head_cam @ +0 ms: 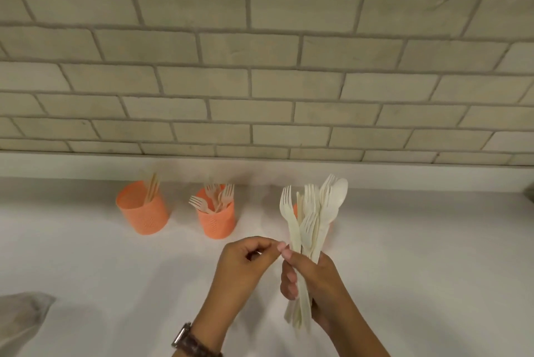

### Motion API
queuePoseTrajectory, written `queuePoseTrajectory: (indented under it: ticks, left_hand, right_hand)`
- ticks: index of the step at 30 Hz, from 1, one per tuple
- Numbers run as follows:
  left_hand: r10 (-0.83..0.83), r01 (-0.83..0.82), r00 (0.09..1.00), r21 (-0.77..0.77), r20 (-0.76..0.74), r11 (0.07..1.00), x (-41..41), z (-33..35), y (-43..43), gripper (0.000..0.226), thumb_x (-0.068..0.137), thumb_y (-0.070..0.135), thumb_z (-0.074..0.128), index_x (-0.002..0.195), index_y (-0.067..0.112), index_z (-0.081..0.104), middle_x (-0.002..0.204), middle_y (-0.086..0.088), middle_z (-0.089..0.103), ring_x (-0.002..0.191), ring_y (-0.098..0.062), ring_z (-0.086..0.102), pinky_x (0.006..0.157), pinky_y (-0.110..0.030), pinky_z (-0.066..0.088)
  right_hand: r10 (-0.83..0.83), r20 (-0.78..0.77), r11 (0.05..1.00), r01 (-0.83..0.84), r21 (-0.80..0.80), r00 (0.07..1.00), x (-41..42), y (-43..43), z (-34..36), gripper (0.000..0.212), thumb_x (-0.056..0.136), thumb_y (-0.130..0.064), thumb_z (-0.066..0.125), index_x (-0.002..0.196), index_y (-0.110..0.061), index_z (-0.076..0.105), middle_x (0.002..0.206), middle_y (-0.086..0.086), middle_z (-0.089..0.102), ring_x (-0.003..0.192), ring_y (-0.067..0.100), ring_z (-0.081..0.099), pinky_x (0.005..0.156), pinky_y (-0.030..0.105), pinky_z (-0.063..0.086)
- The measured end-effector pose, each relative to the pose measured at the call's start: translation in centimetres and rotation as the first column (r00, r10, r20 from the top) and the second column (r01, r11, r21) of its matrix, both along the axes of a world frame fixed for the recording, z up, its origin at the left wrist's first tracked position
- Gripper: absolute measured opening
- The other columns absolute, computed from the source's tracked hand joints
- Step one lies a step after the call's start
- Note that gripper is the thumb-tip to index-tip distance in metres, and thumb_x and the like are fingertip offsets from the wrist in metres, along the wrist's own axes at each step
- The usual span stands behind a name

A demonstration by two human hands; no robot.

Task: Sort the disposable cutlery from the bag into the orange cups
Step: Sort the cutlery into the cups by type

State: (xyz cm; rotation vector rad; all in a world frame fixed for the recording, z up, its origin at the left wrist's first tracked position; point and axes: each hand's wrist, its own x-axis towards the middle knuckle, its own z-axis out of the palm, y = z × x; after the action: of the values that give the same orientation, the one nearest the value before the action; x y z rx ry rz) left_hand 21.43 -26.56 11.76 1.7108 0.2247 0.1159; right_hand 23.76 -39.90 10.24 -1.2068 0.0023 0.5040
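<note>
Slippage is threatening at lower centre: right hand [315,284] is gripping the fanned cutlery bundle [316,226] above the desk [86,270] while left hand [245,264] fingers [279,246] are pinching its leftmost fork [289,216], where tugging risks spilling neighbours short of the fork-filled orange cup [215,223].

**White counter: three cups and a bag**

Your white counter [86,255] carries two orange cups standing upright and apart, beyond your left hand [248,261] and off to its left. The far-left cup [143,212] holds a few slim pieces and the middle cup [216,221] holds forks. A third orange cup [295,210] shows only as a sliver behind the cutlery bundle [309,226] in your right hand [315,284]. A grey bag [23,316] lies well left of your left hand, nearer you.
</note>
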Motion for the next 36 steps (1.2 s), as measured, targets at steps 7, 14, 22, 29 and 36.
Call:
queuePoseTrajectory:
  ticks: [7, 14, 22, 29, 36]
  left_hand:
    - [-0.118, 0.116, 0.993, -0.066, -0.025, 0.991, -1.2, 1.0, -0.4, 0.008, 0.072, 0.021, 0.077, 0.077, 0.016, 0.075, 0.064, -0.011, 0.071, 0.064, -0.046, 0.059, 0.084, -0.055, 0.051]
    - [-0.248, 0.247, 0.965, -0.020, -0.084, 0.969, -1.4, 1.6, -1.7, 0.014, 0.073, 0.012, 0.076, 0.085, 0.019, 0.074, 0.072, 0.002, 0.070, 0.059, -0.022, 0.059, 0.076, -0.030, 0.054]
    - [-0.221, 0.211, 0.972, -0.114, -0.081, 0.971, -2.2, 0.0, -7.0, 0.014, 0.075, 0.009, 0.075, 0.087, 0.013, 0.069, 0.074, 0.001, 0.066, 0.059, -0.008, 0.062, 0.060, -0.023, 0.055]
    - [-0.095, 0.066, 0.988, -0.233, -0.118, 0.970, -0.4, 1.5, -2.8, 0.009, 0.081, 0.003, 0.066, 0.088, 0.007, 0.064, 0.073, -0.006, 0.064, 0.061, -0.008, 0.062, 0.058, -0.018, 0.054]
    - [0.536, -0.526, 0.835, -0.102, 0.123, 0.844, 1.3, 3.8, 17.3, 0.013, 0.078, 0.007, 0.071, 0.078, 0.017, 0.064, 0.068, 0.005, 0.068, 0.057, 0.004, 0.061, 0.060, -0.011, 0.050]
  right_hand:
    - [0.157, 0.090, 0.981, -0.166, 0.099, 0.983, -1.0, -0.8, -0.3, 0.072, 0.044, -0.043, 0.091, 0.092, 0.000, 0.061, 0.052, 0.005, 0.048, 0.040, 0.015, 0.046, 0.045, 0.024, 0.041]
    - [0.077, 0.099, 0.992, -0.086, 0.090, 0.992, -1.7, -2.4, -0.8, 0.091, 0.033, -0.054, 0.091, 0.095, 0.004, 0.060, 0.049, 0.003, 0.051, 0.039, 0.015, 0.046, 0.043, 0.024, 0.042]
    - [-0.168, 0.116, 0.986, 0.168, 0.009, 0.979, -1.7, -5.8, -1.5, 0.087, 0.031, -0.066, 0.085, 0.084, -0.001, 0.059, 0.050, 0.006, 0.051, 0.045, 0.022, 0.054, 0.043, 0.031, 0.049]
    - [-0.113, 0.075, 0.993, 0.114, -0.010, 0.991, -0.5, -3.1, -1.3, 0.058, 0.046, -0.053, 0.085, 0.074, -0.007, 0.063, 0.049, 0.006, 0.051, 0.043, 0.017, 0.047, 0.044, 0.027, 0.042]
    - [-0.002, -0.023, 1.000, 0.002, 0.018, 1.000, -0.4, 5.3, -2.3, 0.032, 0.056, 0.000, 0.073, 0.071, -0.007, 0.045, 0.047, 0.005, 0.036, 0.037, 0.017, 0.035, 0.040, 0.023, 0.032]
